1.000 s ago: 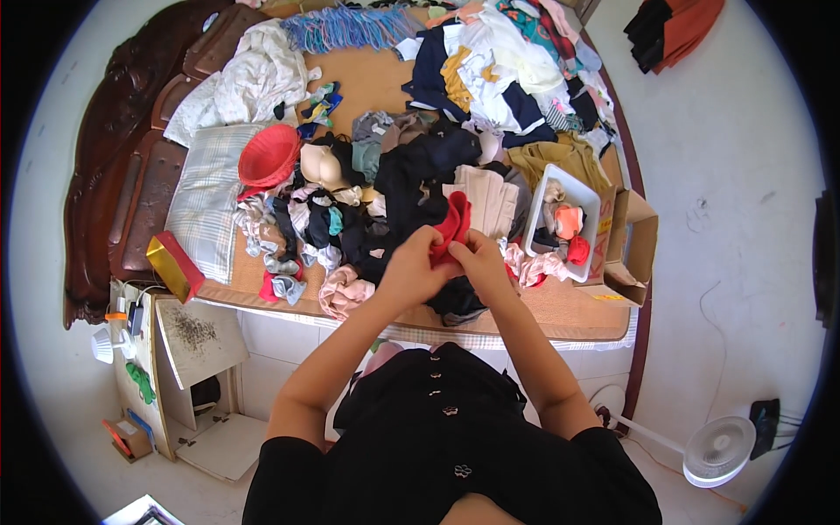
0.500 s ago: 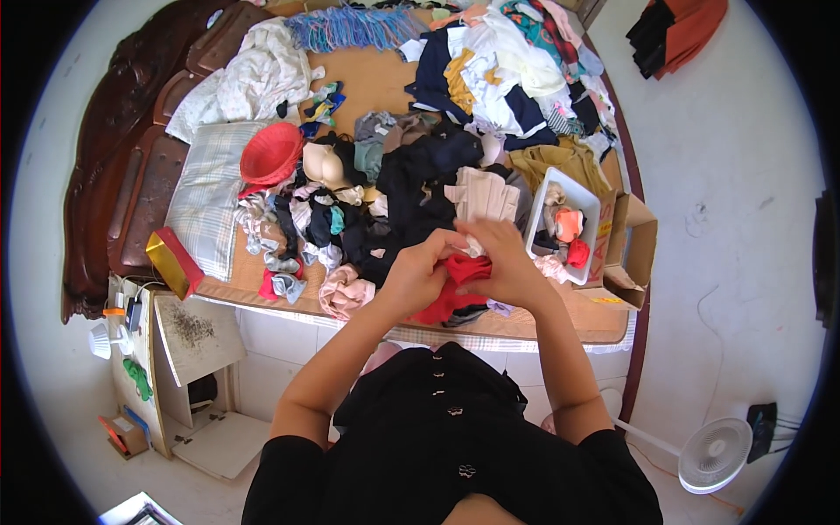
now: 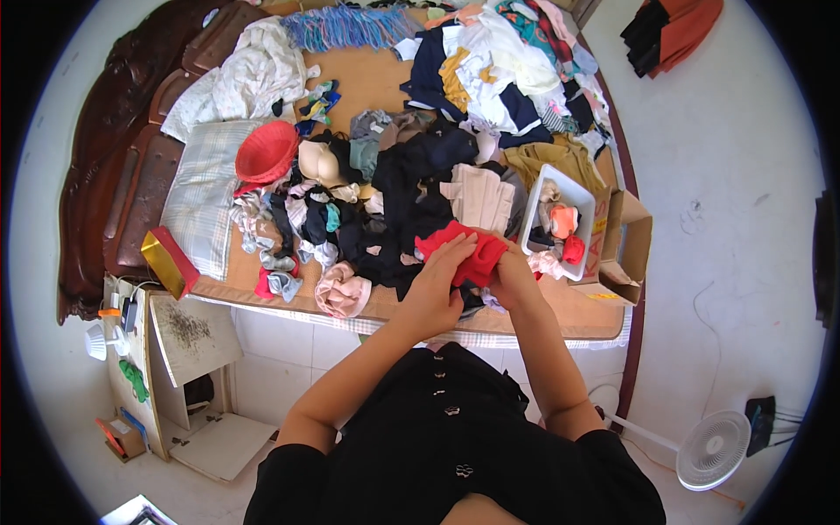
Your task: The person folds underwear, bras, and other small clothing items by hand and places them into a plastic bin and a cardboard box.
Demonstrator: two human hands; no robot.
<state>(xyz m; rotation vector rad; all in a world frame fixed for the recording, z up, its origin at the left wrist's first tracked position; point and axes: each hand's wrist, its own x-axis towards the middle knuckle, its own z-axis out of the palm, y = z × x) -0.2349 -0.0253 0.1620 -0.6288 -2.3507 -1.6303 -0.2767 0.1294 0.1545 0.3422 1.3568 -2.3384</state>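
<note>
- Left hand: lies flat on the red garment, fingers pressed together and laid along its near edge
- Right hand: fingers curled around the garment's right end, pinching the cloth
- Red garment: folded flat at the bed's near edge, at 6 o'clock of the dark clothes heap
- White basket: at 3 o'clock of the garment, just beside it, holding small pieces
- Cardboard box: at 3 o'clock of the basket, open
- Red bowl-shaped hat: at 10 o'clock, well apart
- Pink bundle: at 9 o'clock, near the left forearm
- White fan: on the floor at 4 o'clock
</note>
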